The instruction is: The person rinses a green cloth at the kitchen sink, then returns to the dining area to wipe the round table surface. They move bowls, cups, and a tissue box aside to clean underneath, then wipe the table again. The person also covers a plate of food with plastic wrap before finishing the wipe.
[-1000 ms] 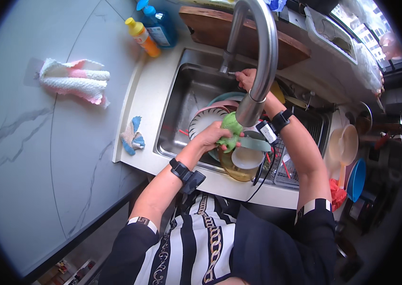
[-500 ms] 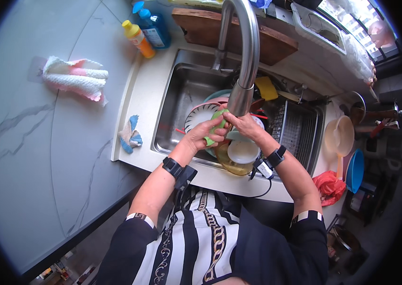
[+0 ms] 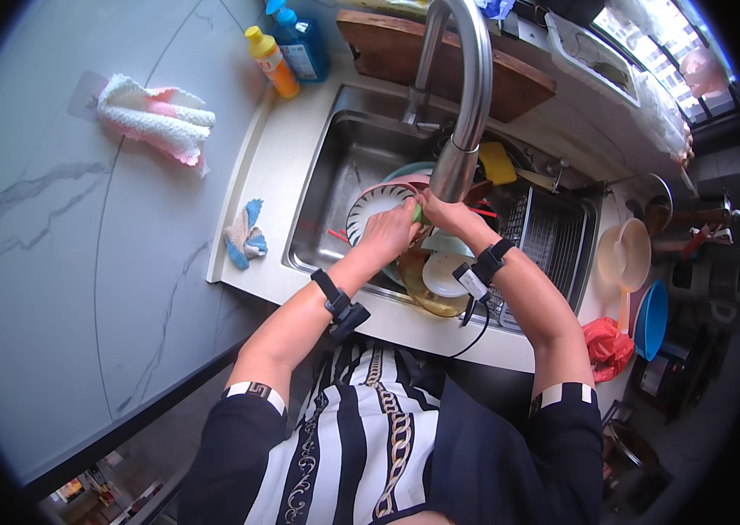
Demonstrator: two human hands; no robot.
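Note:
Under the tap's spout, my two hands meet above the dishes. My left hand [image 3: 390, 231] is closed round a green scrubbing cloth [image 3: 420, 213], of which only a small part shows. My right hand [image 3: 448, 220] is closed beside it, its fingertips close to the cloth; what it grips is mostly hidden by the hands. Below them lie a plate with a black-striped rim [image 3: 380, 203], a white bowl [image 3: 445, 273] and an amber glass dish [image 3: 427, 296] in the steel sink [image 3: 317, 210].
The curved steel tap [image 3: 475, 96] hangs just above my hands. A wire rack [image 3: 545, 236] and a yellow sponge [image 3: 498, 164] are on the right. Bottles [image 3: 273, 63] and a blue-beige cloth [image 3: 245, 236] lie left, a wooden board [image 3: 440, 57] behind. A cable hangs from my right wrist.
My left hand has turned over and closed further round the green cloth, hiding most of it. Both hands have drawn tighter together. The whole view has shifted slightly.

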